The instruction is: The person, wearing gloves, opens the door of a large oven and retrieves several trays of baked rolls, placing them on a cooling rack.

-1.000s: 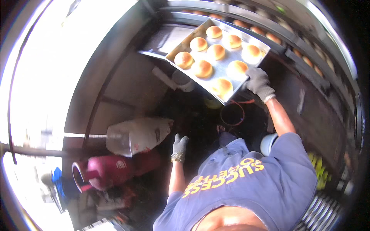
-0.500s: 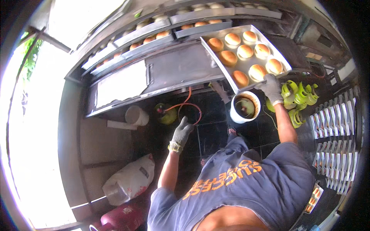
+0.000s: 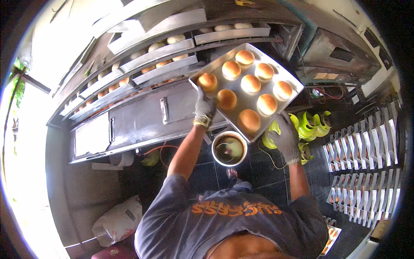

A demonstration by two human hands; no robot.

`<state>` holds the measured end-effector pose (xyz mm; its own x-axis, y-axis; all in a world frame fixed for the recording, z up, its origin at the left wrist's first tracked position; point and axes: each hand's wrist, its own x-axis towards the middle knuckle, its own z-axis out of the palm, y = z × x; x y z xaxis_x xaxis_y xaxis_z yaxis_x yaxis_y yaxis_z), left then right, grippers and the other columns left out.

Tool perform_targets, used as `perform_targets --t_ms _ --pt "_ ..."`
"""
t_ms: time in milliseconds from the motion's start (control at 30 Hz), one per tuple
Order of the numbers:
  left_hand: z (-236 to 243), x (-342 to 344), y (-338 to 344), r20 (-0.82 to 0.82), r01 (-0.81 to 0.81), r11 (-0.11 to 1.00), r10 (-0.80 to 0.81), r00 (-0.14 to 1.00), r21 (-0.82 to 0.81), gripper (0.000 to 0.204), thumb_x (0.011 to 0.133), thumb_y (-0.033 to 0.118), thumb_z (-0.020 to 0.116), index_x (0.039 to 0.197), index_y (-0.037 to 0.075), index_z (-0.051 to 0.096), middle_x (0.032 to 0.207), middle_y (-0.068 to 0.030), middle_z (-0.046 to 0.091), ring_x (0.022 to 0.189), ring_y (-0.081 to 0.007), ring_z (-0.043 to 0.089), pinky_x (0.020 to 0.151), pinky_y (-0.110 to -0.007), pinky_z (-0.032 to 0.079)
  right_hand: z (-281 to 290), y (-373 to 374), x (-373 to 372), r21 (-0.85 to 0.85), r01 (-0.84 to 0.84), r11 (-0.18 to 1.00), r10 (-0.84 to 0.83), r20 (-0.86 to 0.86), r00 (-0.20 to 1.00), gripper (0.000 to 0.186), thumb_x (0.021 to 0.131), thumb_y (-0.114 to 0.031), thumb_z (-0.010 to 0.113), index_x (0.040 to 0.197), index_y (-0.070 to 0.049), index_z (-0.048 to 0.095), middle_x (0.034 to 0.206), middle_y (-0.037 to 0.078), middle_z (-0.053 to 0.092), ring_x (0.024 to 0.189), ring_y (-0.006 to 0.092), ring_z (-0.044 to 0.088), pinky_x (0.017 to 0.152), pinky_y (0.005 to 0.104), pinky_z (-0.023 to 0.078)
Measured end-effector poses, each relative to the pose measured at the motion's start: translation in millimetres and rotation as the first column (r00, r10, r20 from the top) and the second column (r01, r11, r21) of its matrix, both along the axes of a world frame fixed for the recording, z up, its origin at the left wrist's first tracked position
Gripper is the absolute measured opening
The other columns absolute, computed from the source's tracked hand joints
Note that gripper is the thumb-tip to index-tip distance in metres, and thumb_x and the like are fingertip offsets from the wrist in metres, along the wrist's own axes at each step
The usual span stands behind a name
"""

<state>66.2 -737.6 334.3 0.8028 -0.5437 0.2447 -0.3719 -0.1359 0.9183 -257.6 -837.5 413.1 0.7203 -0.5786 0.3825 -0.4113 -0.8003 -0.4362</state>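
Observation:
I hold a square metal baking tray (image 3: 280, 74) of several golden-topped round buns (image 3: 251, 84) with both hands, tilted in front of the oven. My left hand (image 3: 204, 108), in a grey knit glove, grips the tray's left side. My right hand (image 3: 283, 139), gloved the same way, is closed on its near right side; its fingertips are partly hidden. Below the tray's near corner stands a white bucket (image 3: 214, 151) with dark residue inside and a pale round thing in it.
Ahead is a metal oven (image 3: 140, 116) with trays of browned buns and, above, trays of pale dough (image 3: 157, 46). Green gas cylinders (image 3: 308, 125) stand at the right, beside racks of stacked trays (image 3: 362, 146). A white sack (image 3: 116, 220) lies at the lower left.
My left hand has come up from empty air and taken hold of the tray's left side. The tray has shifted left and nearer, turning as my view swung right.

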Motion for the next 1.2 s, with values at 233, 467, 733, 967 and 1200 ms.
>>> perform_targets --t_ms 233,467,733,967,1200 --pt "-26 -56 -32 -0.473 0.266 0.910 -0.396 0.787 -0.320 0.075 0.097 0.000 0.052 0.159 0.003 0.009 0.117 -0.0126 0.063 0.096 -0.0155 0.060 0.081 -0.029 0.053 -33 -100 72 0.082 -0.067 0.994 0.063 0.057 0.996 0.036 0.075 -0.026 0.081 0.088 0.000 0.060 0.095 0.020 0.059 0.093 0.0383 0.056 0.081 0.0469 0.046" --pt "4 -67 96 -0.447 -0.133 0.961 0.011 0.895 -0.241 0.076 0.096 -0.001 0.056 0.160 0.010 0.016 0.147 -0.0194 0.048 0.119 -0.0225 0.057 0.099 -0.034 0.049 -24 -144 207 -0.097 -0.058 0.994 0.045 -0.124 0.991 0.033 0.086 -0.035 0.067 0.091 -0.002 0.066 0.095 0.025 0.066 0.091 0.0397 0.065 0.079 0.0501 0.050" --pt "-99 -136 278 -0.327 -0.725 0.635 0.768 0.551 0.269 0.072 0.093 0.004 0.058 0.156 0.001 0.022 0.141 -0.0217 0.055 0.125 -0.0243 0.057 0.102 -0.031 0.045 -68 -224 384 -0.129 -0.014 0.992 -0.014 -0.217 0.976 0.030 0.087 -0.035 0.061 0.097 -0.008 0.066 0.098 0.022 0.067 0.092 0.0421 0.065 0.079 0.0528 0.051" --pt "-224 -333 441 -0.166 -0.137 0.200 0.961 0.223 0.970 0.068 0.088 0.036 0.060 0.146 0.007 0.041 0.115 -0.0227 0.068 0.109 -0.0374 0.066 0.088 -0.042 0.052 -86 -252 449 -0.090 -0.118 0.989 0.104 -0.145 0.984 0.040 0.091 -0.039 0.056 0.111 -0.007 0.069 0.105 0.024 0.069 0.097 0.0433 0.065 0.086 0.0523 0.051" --pt "-253 -356 464 -0.372 0.208 0.310 0.822 0.431 0.928 0.042 0.093 0.033 0.054 0.127 0.012 0.064 0.131 -0.0185 0.063 0.121 -0.0358 0.061 0.098 -0.046 0.050 -77 -79 497 -0.555 -0.532 0.639 0.597 -0.078 0.798 0.072 0.078 -0.027 0.069 0.140 0.000 0.044 0.127 0.029 0.053 0.124 0.0484 0.047 0.106 0.0485 0.040"
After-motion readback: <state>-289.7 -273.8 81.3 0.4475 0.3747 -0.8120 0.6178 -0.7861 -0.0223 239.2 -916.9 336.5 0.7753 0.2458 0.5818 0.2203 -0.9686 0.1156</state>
